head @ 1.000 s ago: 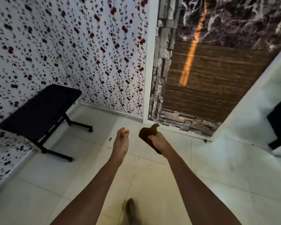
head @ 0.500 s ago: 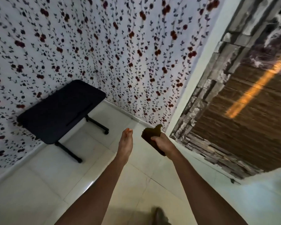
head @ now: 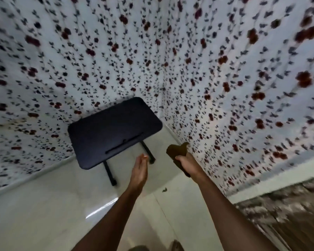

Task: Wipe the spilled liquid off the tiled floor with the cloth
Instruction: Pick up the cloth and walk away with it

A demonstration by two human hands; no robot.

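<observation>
Right hand has its grip closed around a crumpled dark brown cloth, held up in the air above the pale glossy tiled floor. Left hand is open and empty, fingers straight, near the small black folding table.

My two forearms are bare, no sleeves, watch or rings visible on left hand or right hand.
</observation>
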